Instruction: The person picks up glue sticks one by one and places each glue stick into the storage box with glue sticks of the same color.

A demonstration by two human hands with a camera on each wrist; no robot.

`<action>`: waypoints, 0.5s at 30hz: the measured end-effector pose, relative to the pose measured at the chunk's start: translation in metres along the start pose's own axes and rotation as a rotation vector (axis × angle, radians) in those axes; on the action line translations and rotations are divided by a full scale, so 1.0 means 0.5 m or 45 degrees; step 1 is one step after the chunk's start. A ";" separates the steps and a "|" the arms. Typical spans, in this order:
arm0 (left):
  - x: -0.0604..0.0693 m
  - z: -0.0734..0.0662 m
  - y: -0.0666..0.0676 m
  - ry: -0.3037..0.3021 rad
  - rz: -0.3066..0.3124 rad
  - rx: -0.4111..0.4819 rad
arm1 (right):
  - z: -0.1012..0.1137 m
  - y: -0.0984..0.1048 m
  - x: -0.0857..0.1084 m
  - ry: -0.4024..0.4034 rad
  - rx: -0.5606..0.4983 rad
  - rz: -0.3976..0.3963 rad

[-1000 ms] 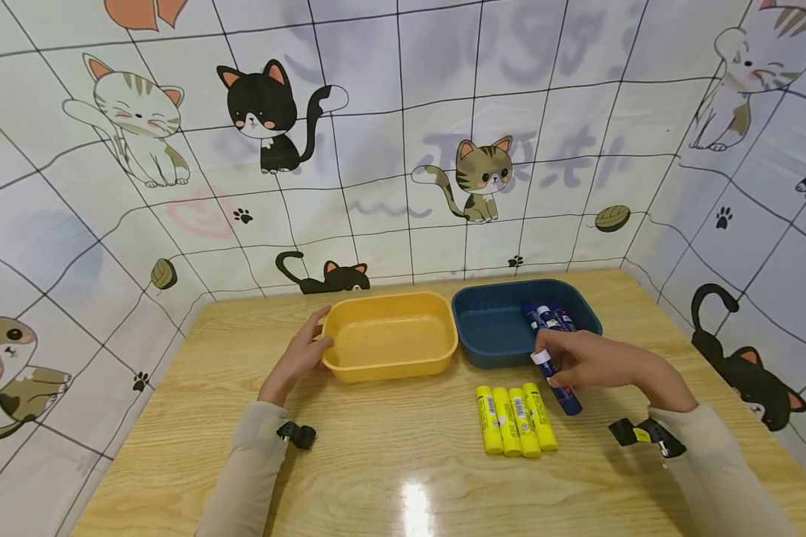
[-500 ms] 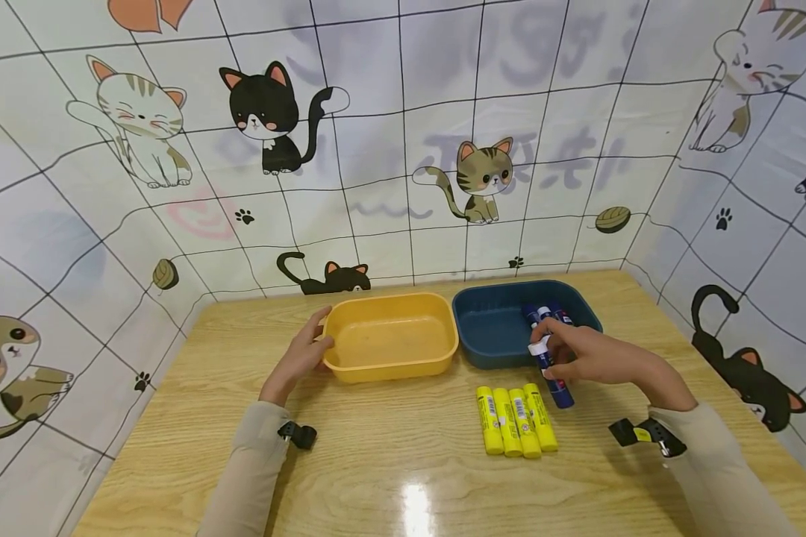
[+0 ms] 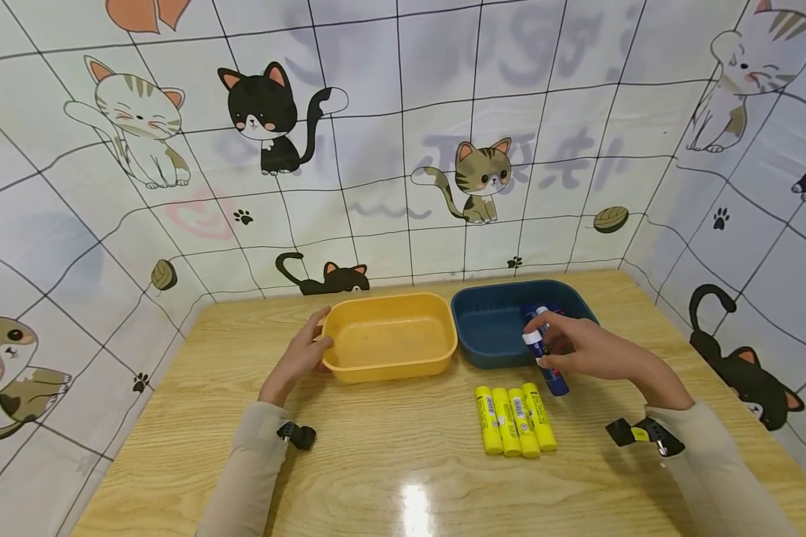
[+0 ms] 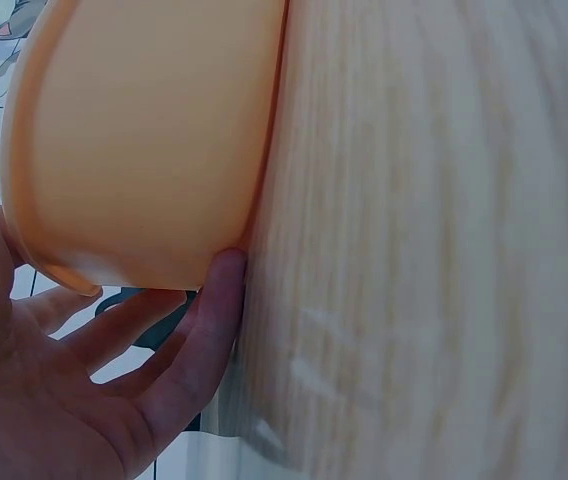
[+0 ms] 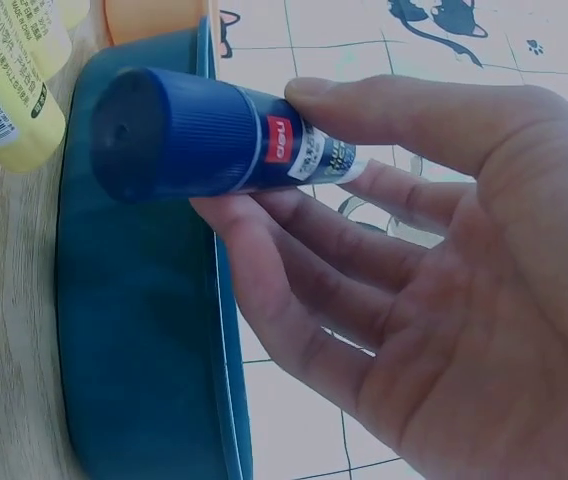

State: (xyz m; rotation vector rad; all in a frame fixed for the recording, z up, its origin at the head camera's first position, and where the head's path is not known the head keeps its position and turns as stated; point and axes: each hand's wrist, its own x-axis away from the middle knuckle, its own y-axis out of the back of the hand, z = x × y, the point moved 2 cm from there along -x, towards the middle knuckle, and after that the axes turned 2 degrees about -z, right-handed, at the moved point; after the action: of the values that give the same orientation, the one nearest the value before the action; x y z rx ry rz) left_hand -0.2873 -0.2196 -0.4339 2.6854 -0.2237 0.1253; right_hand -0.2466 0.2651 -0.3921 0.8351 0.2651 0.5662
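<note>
In the head view my right hand [image 3: 594,349] pinches a dark blue glue stick [image 3: 554,382] with a white end. It holds the stick tilted over the near wall of the dark blue basin [image 3: 486,354], apart from the table. The right wrist view shows the thumb on one side of the glue stick [image 5: 204,135] and fingertips on the other. Inside that basin lie blue glue sticks [image 3: 542,310], partly hidden by the hand. My left hand [image 3: 300,352] touches the left end of the yellow basin [image 3: 389,371] with spread fingers, also visible on the basin [image 4: 154,150] in the left wrist view.
Several yellow glue sticks [image 3: 514,421] lie side by side on the wooden table [image 3: 376,447], just in front of the blue basin. Both basins stand side by side near the back edge. A cat-patterned wall covering [image 3: 376,171] rises behind and at both sides.
My right hand has moved slightly left and away from me, carrying the blue glue stick up to the blue basin's near rim. The left hand and yellow glue sticks have stayed put.
</note>
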 end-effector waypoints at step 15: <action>-0.003 0.002 0.000 0.014 0.000 0.018 | -0.001 0.009 -0.006 -0.098 -0.028 -0.159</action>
State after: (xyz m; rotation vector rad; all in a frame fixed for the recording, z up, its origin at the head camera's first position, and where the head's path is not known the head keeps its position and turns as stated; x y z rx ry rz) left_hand -0.2885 -0.2199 -0.4350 2.6977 -0.2207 0.1423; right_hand -0.2510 0.2660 -0.3890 0.8115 0.2380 0.4188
